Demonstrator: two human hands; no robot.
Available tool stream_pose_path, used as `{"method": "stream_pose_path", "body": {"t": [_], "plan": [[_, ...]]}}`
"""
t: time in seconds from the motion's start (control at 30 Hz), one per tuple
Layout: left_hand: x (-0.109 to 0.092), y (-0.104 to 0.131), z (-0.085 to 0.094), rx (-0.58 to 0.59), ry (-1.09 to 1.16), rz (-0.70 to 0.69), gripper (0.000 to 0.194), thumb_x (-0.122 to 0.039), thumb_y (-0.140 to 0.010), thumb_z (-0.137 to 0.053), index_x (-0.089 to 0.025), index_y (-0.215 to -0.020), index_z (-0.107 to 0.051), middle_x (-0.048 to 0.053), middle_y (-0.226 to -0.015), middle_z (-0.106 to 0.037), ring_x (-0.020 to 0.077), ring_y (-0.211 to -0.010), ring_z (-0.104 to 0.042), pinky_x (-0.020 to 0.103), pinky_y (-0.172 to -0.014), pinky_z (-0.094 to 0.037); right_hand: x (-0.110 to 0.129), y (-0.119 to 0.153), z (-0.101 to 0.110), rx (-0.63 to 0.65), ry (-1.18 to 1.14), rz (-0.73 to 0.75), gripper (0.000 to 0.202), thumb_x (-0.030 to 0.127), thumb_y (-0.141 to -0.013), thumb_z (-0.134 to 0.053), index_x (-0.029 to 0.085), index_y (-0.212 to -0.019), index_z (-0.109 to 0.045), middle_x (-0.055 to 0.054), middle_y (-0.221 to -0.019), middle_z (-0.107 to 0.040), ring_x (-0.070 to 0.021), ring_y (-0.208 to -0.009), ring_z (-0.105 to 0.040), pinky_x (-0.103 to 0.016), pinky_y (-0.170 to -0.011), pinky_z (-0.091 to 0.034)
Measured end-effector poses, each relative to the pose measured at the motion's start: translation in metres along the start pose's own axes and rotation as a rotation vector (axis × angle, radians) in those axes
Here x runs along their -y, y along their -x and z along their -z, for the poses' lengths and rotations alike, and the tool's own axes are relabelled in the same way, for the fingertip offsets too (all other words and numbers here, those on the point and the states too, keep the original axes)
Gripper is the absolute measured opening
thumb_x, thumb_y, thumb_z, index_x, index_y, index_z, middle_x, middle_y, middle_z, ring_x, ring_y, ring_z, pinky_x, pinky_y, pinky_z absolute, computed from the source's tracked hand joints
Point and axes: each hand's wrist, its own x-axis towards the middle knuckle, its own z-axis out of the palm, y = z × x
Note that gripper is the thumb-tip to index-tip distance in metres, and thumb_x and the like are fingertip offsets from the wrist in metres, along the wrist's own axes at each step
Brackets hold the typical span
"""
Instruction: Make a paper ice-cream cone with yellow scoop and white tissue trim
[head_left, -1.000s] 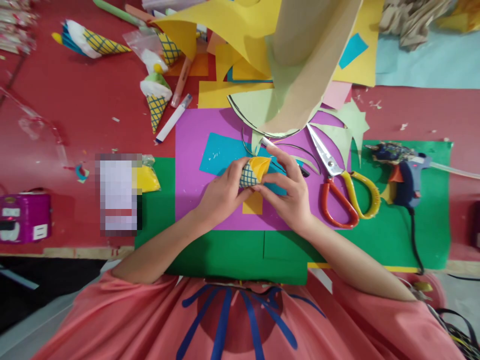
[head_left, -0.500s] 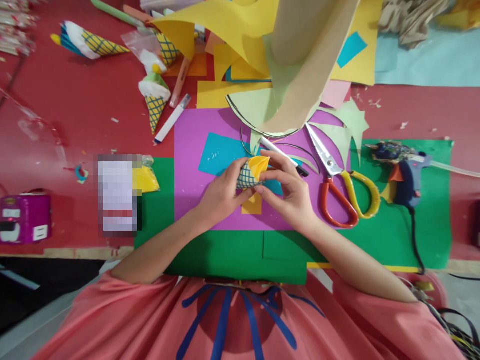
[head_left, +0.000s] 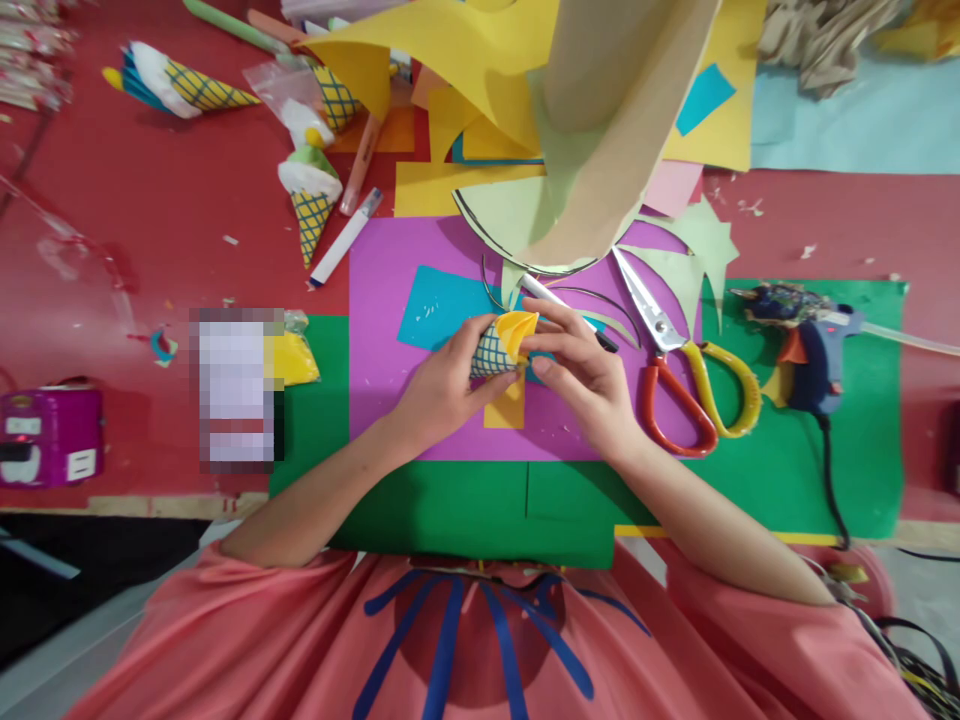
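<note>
One patterned cone (head_left: 492, 356) sits gripped in our left hand (head_left: 441, 378) above the purple sheet (head_left: 382, 405); our right hand (head_left: 594, 382) has just spread thumb from fingers (touch unclear), so the left seemingly steadies it.

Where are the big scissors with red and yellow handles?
In the head view, right of centre, the scissors lie between the person's right hand and the dark-blue glue gun.

Patterned cone's (head_left: 491, 358) tip hidden by left hand (head_left: 439, 385). Contact between right hand (head_left: 589, 385) fingertips and yellow frill (head_left: 517, 330) can't be told. Rectangular item (head_left: 236, 395) pixelated, unidentifiable. Beige curled sheet (head_left: 626, 140) cut by top edge, purple box (head_left: 56, 435) by left; glue stick (head_left: 915, 343) runs off right. White scraps (head_left: 230, 239) too small to identify.
</note>
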Motion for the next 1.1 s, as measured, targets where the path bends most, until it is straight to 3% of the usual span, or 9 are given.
{"method": "stream_pose_path", "body": {"t": [0.13, 0.27, 0.37, 0.5, 0.6, 0.83, 0.97, 1.1], "plan": [[0.001, -0.002, 0.001, 0.032, 0.251, 0.07, 0.056, -0.052, -0.087, -0.064, -0.024, -0.13, -0.041, 0.008, -0.127, -0.062, 0.0207, -0.112, -0.064, 0.03, -0.088, -0.055, 0.001, -0.002, 0.002, -0.124, 0.0, 0.008, 0.008, 0.032, -0.09, -0.067, 0.026, -0.094, -0.071, -0.004, -0.132, -0.063, -0.0234, -0.119, -0.065, -0.049, -0.106, -0.054], [0.003, -0.008, 0.002, 0.216, 0.673, 0.192, 0.062, -0.057, -0.079, -0.07, -0.023, -0.125, -0.046, 0.008, -0.116, -0.067, 0.0158, -0.088, -0.069, 0.024, -0.067, -0.053, 0.001, -0.003, 0.003, -0.209, 0.016, 0.048, 0.025, 0.031, -0.097, -0.056, 0.023, -0.075, -0.067, -0.003, -0.118, -0.068, -0.0195, -0.108, -0.068, -0.043, -0.098, -0.058], [0.005, -0.01, 0.002, 0.317, 0.833, 0.259, 0.062, -0.06, -0.076, -0.072, -0.019, -0.117, -0.053, 0.008, -0.104, -0.07, 0.0136, -0.075, -0.067, 0.024, -0.061, -0.049, 0.003, -0.002, 0.002, -0.193, 0.076, 0.082, 0.028, 0.032, -0.096, -0.056, 0.023, -0.071, -0.063, -0.004, -0.115, -0.069, -0.0198, -0.106, -0.068, -0.042, -0.095, -0.058], [0.006, -0.008, 0.002, 0.397, 0.884, 0.325, 0.063, -0.063, -0.075, -0.07, -0.017, -0.114, -0.055, 0.003, -0.078, -0.067, 0.0104, -0.057, -0.057, 0.021, -0.048, -0.04, 0.006, 0.0, 0.001, -0.167, 0.171, 0.172, 0.005, 0.027, -0.092, -0.061, 0.025, -0.093, -0.066, -0.007, -0.122, -0.065, -0.0235, -0.112, -0.065, -0.047, -0.098, -0.056], [0.005, -0.008, 0.004, 0.422, 0.884, 0.374, 0.064, -0.064, -0.073, -0.07, -0.017, -0.112, -0.053, -0.001, -0.07, -0.062, 0.007, -0.049, -0.049, 0.02, -0.043, -0.035, 0.007, 0.0, 0.003, -0.127, 0.275, 0.236, 0.012, 0.027, -0.092, -0.059, 0.028, -0.101, -0.067, -0.007, -0.125, -0.063, -0.026, -0.115, -0.063, -0.05, -0.098, -0.056], [-0.003, -0.009, 0.009, 0.474, 0.916, 0.383, 0.05, -0.058, -0.075, -0.066, -0.019, -0.103, -0.053, 0.001, -0.081, -0.064, 0.0049, -0.046, -0.047, 0.018, -0.037, -0.029, 0.005, -0.001, 0.007, -0.055, 0.395, 0.372, 0.024, 0.018, -0.091, -0.056, 0.032, -0.106, -0.068, -0.005, -0.132, -0.06, -0.025, -0.118, -0.062, -0.046, -0.096, -0.057], [-0.001, -0.008, 0.011, 0.5, 0.898, 0.391, 0.051, -0.06, -0.078, -0.064, -0.017, -0.104, -0.055, -0.004, -0.064, -0.056, 0.0047, -0.041, -0.041, 0.017, -0.036, -0.026, 0.005, -0.001, 0.008, -0.028, 0.438, 0.393, 0.025, 0.018, -0.09, -0.055, 0.032, -0.107, -0.066, -0.005, -0.133, -0.059, -0.0264, -0.121, -0.06, -0.048, -0.095, -0.057], [-0.001, -0.007, 0.012, 0.514, 0.83, 0.393, 0.054, -0.056, -0.08, -0.062, -0.017, -0.117, -0.054, -0.006, -0.058, -0.05, 0.0061, -0.043, -0.042, 0.016, -0.038, -0.027, 0.008, -0.001, 0.009, 0.024, 0.437, 0.381, 0.018, 0.021, -0.091, -0.053, 0.029, -0.101, -0.065, -0.005, -0.134, -0.058, -0.0273, -0.125, -0.058, -0.049, -0.096, -0.057]]}}
